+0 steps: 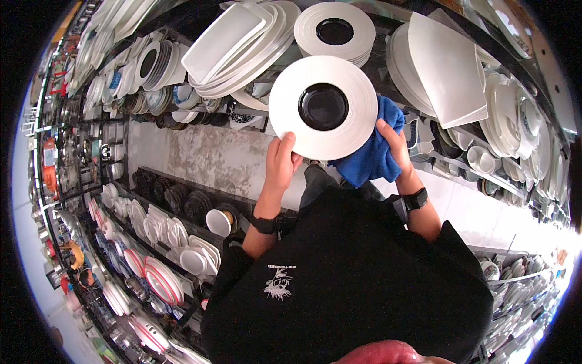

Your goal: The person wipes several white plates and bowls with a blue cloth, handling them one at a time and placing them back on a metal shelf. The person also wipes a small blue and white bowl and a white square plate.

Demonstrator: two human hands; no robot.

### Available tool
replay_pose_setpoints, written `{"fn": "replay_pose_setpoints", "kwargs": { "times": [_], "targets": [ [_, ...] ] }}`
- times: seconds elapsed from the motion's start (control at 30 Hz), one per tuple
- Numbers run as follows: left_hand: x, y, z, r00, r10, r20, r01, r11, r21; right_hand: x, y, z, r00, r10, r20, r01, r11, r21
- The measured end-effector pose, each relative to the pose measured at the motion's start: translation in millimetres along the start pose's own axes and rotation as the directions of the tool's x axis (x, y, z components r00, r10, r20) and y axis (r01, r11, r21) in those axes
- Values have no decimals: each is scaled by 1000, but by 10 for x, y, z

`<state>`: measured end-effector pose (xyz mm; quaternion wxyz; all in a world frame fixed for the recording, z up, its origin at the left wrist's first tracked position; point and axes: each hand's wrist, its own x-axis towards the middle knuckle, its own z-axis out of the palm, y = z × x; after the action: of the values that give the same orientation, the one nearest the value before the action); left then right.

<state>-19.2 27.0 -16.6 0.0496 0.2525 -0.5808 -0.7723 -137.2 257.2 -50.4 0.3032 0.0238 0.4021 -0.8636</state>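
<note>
A white round plate (282, 102) with a wide ribbed rim and a glossy black centre is held up in front of me. My left hand (283, 157) grips its lower left edge, thumb on top. At the lower right edge, my right hand (393, 145) holds a blue cloth (370, 159) against the plate, its thumb along the rim. Part of the cloth is tucked behind the plate and hangs below it. Just beyond stands a stack of matching white plates (361, 34) with black centres on the shelf.
White rectangular platters and oval plates (227, 48) lean left of the stack; large square plates (448, 73) stand to its right. Crowded racks with red-rimmed plates (163, 280) run along my left. A white bowl (219, 223) sits on a low shelf. Concrete floor (213, 159) shows between shelves.
</note>
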Motion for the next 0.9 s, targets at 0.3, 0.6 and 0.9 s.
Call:
{"fn": "replay_pose_setpoints", "kwargs": {
  "times": [0.3,0.6,0.9],
  "targets": [
    [940,193,358,997,5,72,7,987,-160,-188,23,-398,991,78,-108,-83,996,-36],
    [1687,215,603,998,8,62,1,990,-145,-299,134,-501,984,83,-158,-87,996,-18],
    [1924,222,680,997,6,82,-1,999,-54,-310,150,-440,977,106,-186,-103,994,26]
  ]
}}
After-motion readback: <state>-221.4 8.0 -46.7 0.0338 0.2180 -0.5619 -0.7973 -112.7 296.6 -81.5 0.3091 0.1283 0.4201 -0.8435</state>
